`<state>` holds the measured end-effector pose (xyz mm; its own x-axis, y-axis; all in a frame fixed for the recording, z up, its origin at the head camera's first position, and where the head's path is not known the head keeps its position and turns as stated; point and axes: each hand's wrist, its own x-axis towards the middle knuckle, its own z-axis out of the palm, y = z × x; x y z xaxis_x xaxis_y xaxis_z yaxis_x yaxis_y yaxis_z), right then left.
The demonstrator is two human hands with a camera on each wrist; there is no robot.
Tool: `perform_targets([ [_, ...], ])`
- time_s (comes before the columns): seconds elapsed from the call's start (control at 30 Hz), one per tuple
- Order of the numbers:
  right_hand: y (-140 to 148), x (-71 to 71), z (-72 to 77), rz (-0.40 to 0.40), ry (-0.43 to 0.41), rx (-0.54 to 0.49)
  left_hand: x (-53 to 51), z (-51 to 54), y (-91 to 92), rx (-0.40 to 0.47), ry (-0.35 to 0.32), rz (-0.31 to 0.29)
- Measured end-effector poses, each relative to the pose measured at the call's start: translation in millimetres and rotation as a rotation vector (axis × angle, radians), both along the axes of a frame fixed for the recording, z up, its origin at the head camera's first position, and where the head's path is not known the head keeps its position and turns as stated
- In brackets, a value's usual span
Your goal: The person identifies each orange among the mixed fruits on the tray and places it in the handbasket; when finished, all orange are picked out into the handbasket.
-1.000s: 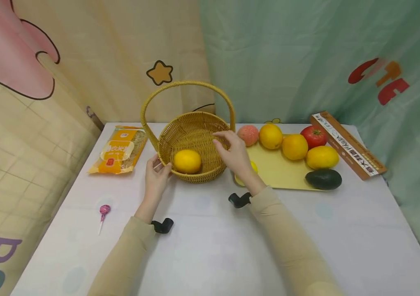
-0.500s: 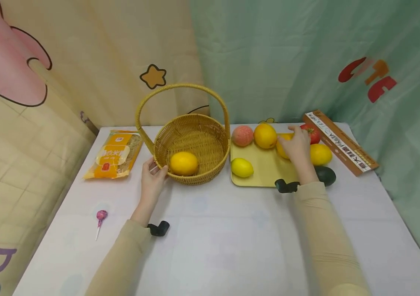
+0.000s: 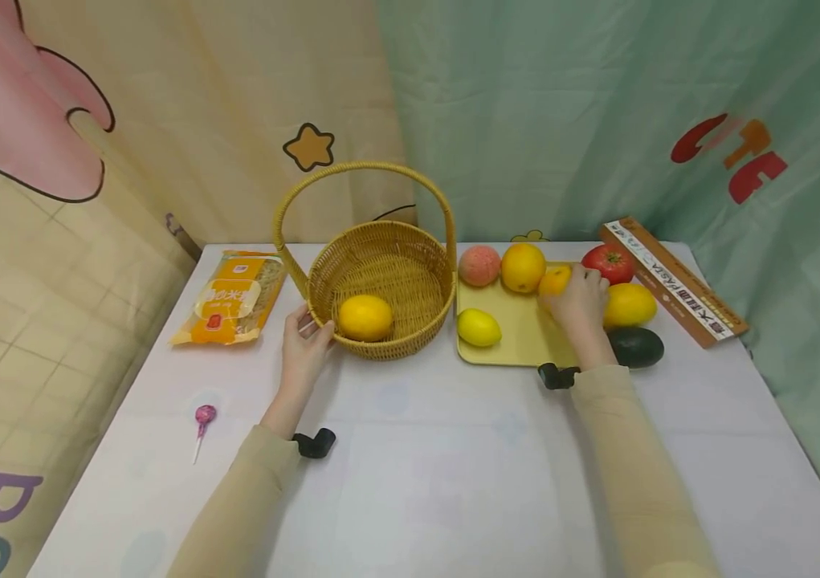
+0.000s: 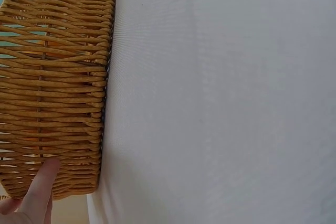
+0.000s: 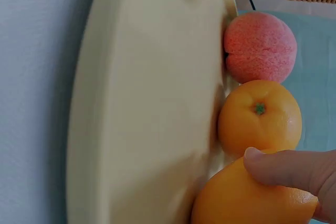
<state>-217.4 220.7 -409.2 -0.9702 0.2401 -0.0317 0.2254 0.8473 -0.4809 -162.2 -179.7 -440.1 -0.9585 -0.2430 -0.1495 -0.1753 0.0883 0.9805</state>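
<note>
My left hand (image 3: 304,353) holds the left front rim of a wicker basket (image 3: 438,321) with a tall arched handle. In the left wrist view, a finger (image 4: 42,187) lies against the basket's woven side. One yellow-orange oval fruit (image 3: 365,318) sits inside the basket. My right hand (image 3: 581,309) grips an orange (image 3: 554,281) over the yellow tray (image 3: 518,337), and the hand covers much of it. The right wrist view shows the thumb (image 5: 283,169) across this orange. Beside it are another orange (image 3: 523,267) and a pink peach (image 3: 479,266).
A lemon (image 3: 479,327) lies at the tray's left. Right of my hand are a tomato (image 3: 608,263), a yellow oval fruit (image 3: 630,305), a dark green avocado-like fruit (image 3: 637,347) and a pasta box (image 3: 673,281). Left stand a noodle bag (image 3: 232,297) and a lollipop (image 3: 204,417).
My right hand has gone from over the basket rightward to the tray and taken hold of the orange. The left hand keeps its place at the basket.
</note>
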Motion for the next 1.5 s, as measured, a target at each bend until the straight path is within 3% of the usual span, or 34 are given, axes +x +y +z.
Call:
perform_targets([
  [0.13,0.3,3.9,-7.4,0.013,0.062,-0.027,-0.6,0.5,0.6,-0.005,0.001,-0.005],
  [0.27,1.1,10.3,-10.1,-0.023,0.110,-0.108,-1.0,1.5,0.8,-0.011,0.007,-0.011],
  [0.4,-0.3,21.0,-0.1,-0.068,0.137,-0.187,-2.0,2.9,0.0,-0.020,0.002,-0.019],
  [0.5,-5.9,29.4,16.8,-0.060,0.152,-0.253,-4.0,4.5,-1.2,-0.030,0.009,-0.021],
  [0.73,-41.6,43.5,58.1,0.078,0.081,-0.506,-5.7,6.0,-4.4,-0.049,-0.002,-0.030],
  [0.87,-66.5,37.7,60.3,0.164,0.079,-0.578,-4.5,5.6,-4.6,-0.051,-0.016,-0.039],
  [1.0,-94.7,25.7,51.0,0.293,0.074,-0.640,-5.8,3.7,-5.5,-0.037,-0.008,-0.046],
  [1.1,-116.9,16.0,40.4,0.375,0.048,-0.621,-7.2,2.6,-5.8,-0.028,-0.002,-0.046],
  [1.3,-147.3,-0.6,20.4,0.440,0.048,-0.496,-6.2,1.4,-4.1,-0.027,-0.012,-0.039],
  [1.5,-160.4,-10.3,7.6,0.501,0.093,-0.276,-4.1,2.2,-3.0,-0.029,-0.013,-0.032],
])
